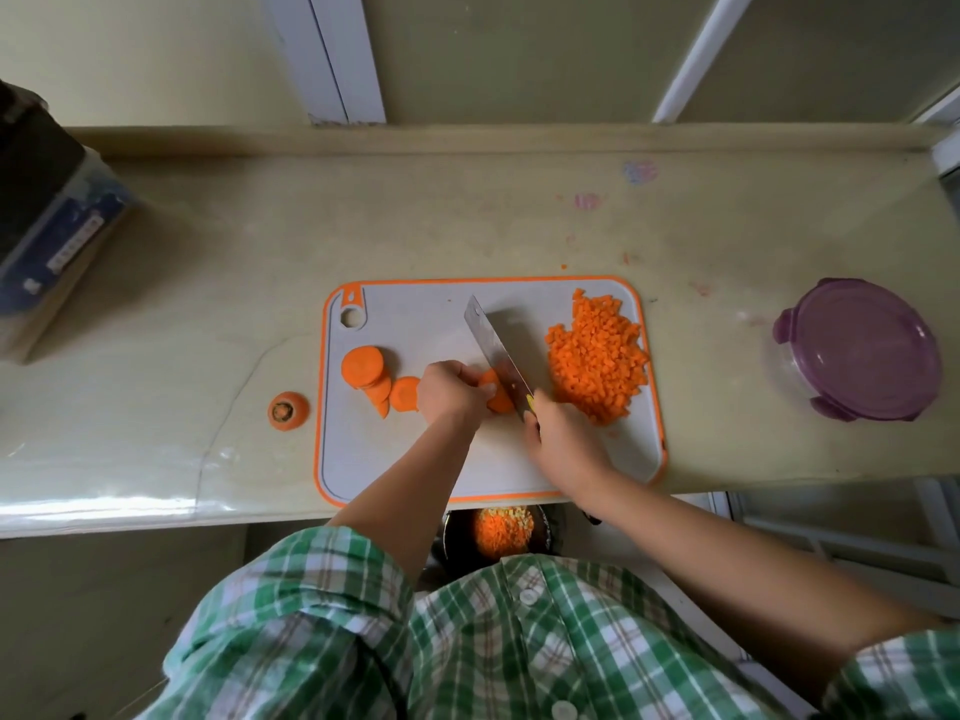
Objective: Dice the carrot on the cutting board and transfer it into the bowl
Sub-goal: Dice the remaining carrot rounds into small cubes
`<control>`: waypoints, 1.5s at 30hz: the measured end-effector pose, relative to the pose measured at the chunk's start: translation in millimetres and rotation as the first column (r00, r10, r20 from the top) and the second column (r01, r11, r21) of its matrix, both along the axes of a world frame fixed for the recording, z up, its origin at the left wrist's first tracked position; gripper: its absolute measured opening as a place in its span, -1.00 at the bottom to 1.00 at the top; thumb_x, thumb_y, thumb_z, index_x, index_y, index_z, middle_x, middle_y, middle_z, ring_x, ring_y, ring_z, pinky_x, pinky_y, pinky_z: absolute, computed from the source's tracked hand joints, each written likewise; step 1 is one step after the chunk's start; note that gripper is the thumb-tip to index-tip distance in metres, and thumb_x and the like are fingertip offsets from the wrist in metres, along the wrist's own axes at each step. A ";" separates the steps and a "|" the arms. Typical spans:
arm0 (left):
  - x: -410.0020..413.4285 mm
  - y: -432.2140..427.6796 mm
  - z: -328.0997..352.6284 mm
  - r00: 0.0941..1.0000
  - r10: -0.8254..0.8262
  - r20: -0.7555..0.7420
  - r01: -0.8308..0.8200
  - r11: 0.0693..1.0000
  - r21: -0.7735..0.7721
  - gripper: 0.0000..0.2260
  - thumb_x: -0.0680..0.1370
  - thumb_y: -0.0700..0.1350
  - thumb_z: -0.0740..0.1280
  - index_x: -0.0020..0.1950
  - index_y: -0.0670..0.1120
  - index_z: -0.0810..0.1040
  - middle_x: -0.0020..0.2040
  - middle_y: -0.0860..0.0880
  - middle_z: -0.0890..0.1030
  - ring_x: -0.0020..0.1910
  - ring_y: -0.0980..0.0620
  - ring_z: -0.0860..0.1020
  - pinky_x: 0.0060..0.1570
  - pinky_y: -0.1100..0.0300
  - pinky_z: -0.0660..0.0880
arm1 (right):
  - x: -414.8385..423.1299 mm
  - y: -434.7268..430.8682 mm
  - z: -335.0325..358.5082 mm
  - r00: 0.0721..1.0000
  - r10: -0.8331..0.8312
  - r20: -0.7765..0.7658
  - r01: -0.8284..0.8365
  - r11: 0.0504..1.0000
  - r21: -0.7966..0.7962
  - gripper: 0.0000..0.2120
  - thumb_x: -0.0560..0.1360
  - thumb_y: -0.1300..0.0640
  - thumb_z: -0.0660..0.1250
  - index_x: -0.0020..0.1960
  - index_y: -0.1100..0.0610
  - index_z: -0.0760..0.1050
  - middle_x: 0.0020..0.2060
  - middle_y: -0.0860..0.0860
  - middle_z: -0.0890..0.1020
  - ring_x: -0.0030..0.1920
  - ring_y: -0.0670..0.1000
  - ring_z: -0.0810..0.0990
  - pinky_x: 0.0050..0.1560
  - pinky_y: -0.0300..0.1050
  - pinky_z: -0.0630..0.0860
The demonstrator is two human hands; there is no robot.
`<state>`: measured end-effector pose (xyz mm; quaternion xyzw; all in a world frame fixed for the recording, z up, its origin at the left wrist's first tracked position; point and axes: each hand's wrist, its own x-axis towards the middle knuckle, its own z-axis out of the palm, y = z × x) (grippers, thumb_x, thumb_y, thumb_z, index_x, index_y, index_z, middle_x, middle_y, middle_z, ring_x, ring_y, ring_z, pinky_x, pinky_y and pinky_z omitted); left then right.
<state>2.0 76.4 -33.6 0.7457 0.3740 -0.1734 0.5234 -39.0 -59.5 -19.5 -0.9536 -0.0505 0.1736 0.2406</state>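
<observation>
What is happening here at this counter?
A person is dicing carrot on the cutting board. The left hand holds a carrot piece steady, and the right hand grips the knife, whose blade is set on it. A pile of diced carrot lies on the board's right side, and uncut slices wait on the left. The bowl below the counter edge already holds some dice.

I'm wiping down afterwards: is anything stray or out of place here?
Yes. A carrot top lies off the cutting board, on the counter to its left. One tiny carrot bit sits on the counter past the board's far edge. The diced pile crowds the board's right rim.
</observation>
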 end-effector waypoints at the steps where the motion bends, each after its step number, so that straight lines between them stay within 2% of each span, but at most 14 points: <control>1: -0.5 0.0 0.1 1.000 0.004 0.002 -0.004 1.000 0.003 -0.77 0.40 -0.28 0.51 -0.30 -0.05 0.50 -0.22 -0.09 0.65 -0.23 -0.13 0.67 -0.15 -0.02 0.63 | 0.6 -0.9 0.0 1.000 -0.003 0.006 0.003 1.000 0.008 -0.86 0.56 0.19 0.17 -0.16 0.10 0.28 -0.32 0.20 0.55 -0.28 0.25 0.55 -0.37 -0.06 0.18; 5: -3.9 -1.8 0.4 0.999 -0.007 0.036 0.006 1.000 0.025 -0.75 0.41 -0.23 0.51 -0.30 0.00 0.48 -0.20 -0.06 0.65 -0.22 -0.11 0.67 -0.09 -0.01 0.62 | 6.7 -7.3 7.0 0.999 0.001 0.040 -0.002 1.000 0.022 -0.83 0.56 0.19 0.21 -0.21 0.14 0.31 -0.35 0.25 0.57 -0.30 0.28 0.55 -0.38 -0.08 0.16; 9: -7.3 -2.5 -2.1 0.999 0.030 0.045 -0.032 0.999 0.038 -0.79 0.40 -0.17 0.50 -0.29 0.02 0.50 -0.14 -0.06 0.68 -0.16 -0.11 0.67 -0.04 -0.01 0.61 | 12.2 -8.6 17.1 0.996 0.025 0.083 -0.027 0.999 0.022 -0.87 0.55 0.18 0.22 -0.16 0.20 0.39 -0.32 0.28 0.57 -0.27 0.32 0.55 -0.36 -0.04 0.23; 13: -8.3 -3.7 -2.0 0.999 0.026 0.039 -0.029 0.997 0.066 -0.80 0.41 -0.21 0.46 -0.30 0.02 0.51 -0.13 -0.03 0.68 -0.15 -0.08 0.67 -0.04 0.02 0.61 | 11.9 -8.3 22.8 0.996 0.087 0.037 -0.086 0.996 -0.014 -0.87 0.55 0.17 0.18 -0.17 0.11 0.31 -0.26 0.26 0.58 -0.20 0.30 0.56 -0.33 -0.03 0.28; 17: -6.3 -4.7 -2.5 0.999 0.034 0.030 -0.036 0.997 0.065 -0.79 0.40 -0.23 0.47 -0.34 0.01 0.52 -0.18 -0.02 0.67 -0.17 -0.08 0.67 -0.06 0.02 0.62 | 9.0 -3.9 22.9 0.997 0.074 -0.008 -0.074 0.996 -0.043 -0.87 0.56 0.18 0.16 -0.16 0.11 0.28 -0.20 0.25 0.59 -0.14 0.29 0.57 -0.31 -0.06 0.26; 22: -1.7 -0.8 -3.4 0.999 0.046 0.020 -0.047 0.997 0.054 -0.80 0.40 -0.25 0.47 -0.36 -0.03 0.55 -0.26 -0.03 0.66 -0.22 -0.09 0.67 -0.10 -0.01 0.63 | 9.9 6.4 20.3 0.997 0.060 -0.045 -0.063 0.996 -0.067 -0.92 0.57 0.19 0.15 -0.07 0.17 0.38 -0.13 0.25 0.60 -0.09 0.29 0.58 -0.29 -0.08 0.26; 28: 1.5 3.6 -3.8 1.000 0.031 -0.002 -0.031 0.999 0.027 -0.74 0.41 -0.29 0.47 -0.42 -0.03 0.55 -0.35 -0.07 0.65 -0.26 -0.10 0.67 -0.12 -0.02 0.63 | 9.4 11.6 12.1 0.999 0.049 -0.023 -0.049 0.998 -0.036 -0.90 0.56 0.22 0.15 -0.14 0.12 0.29 -0.20 0.24 0.60 -0.15 0.30 0.58 -0.33 -0.05 0.29; 32: -1.1 2.8 -3.4 0.999 0.031 0.008 -0.032 0.999 0.032 -0.72 0.41 -0.29 0.47 -0.43 -0.03 0.53 -0.34 -0.06 0.65 -0.24 -0.11 0.67 -0.12 -0.03 0.63 | 5.5 12.6 5.9 0.999 0.045 -0.004 -0.045 0.998 -0.035 -0.94 0.57 0.19 0.16 -0.03 0.18 0.37 -0.22 0.23 0.59 -0.17 0.30 0.57 -0.35 -0.04 0.27; 37: -5.0 0.8 -2.2 0.999 0.032 0.022 -0.032 0.999 0.020 -0.74 0.41 -0.29 0.46 -0.40 -0.02 0.54 -0.27 -0.05 0.67 -0.22 -0.10 0.67 -0.11 -0.05 0.63 | 2.9 10.7 1.9 0.999 0.034 0.028 -0.033 0.999 -0.032 -0.92 0.58 0.18 0.16 -0.02 0.19 0.39 -0.27 0.20 0.58 -0.24 0.26 0.57 -0.38 -0.07 0.24; 42: -10.1 0.7 -2.2 0.997 0.045 0.057 -0.046 0.999 0.015 -0.77 0.39 -0.27 0.49 -0.33 0.00 0.53 -0.22 -0.06 0.68 -0.27 -0.08 0.68 -0.12 0.00 0.64 | 10.0 3.4 10.6 0.997 0.035 0.074 -0.035 0.999 0.000 -0.87 0.56 0.19 0.21 -0.16 0.14 0.36 -0.33 0.26 0.58 -0.29 0.29 0.57 -0.37 -0.08 0.18; 45: -11.8 1.1 -0.3 0.996 0.072 0.056 -0.072 0.997 -0.004 -0.78 0.42 -0.24 0.50 -0.27 -0.02 0.50 -0.17 -0.11 0.68 -0.30 -0.08 0.67 -0.15 0.05 0.64 | 16.0 -0.3 20.8 0.994 0.040 0.098 -0.041 0.999 0.010 -0.86 0.56 0.18 0.21 -0.17 0.11 0.32 -0.33 0.27 0.58 -0.28 0.30 0.55 -0.36 -0.07 0.18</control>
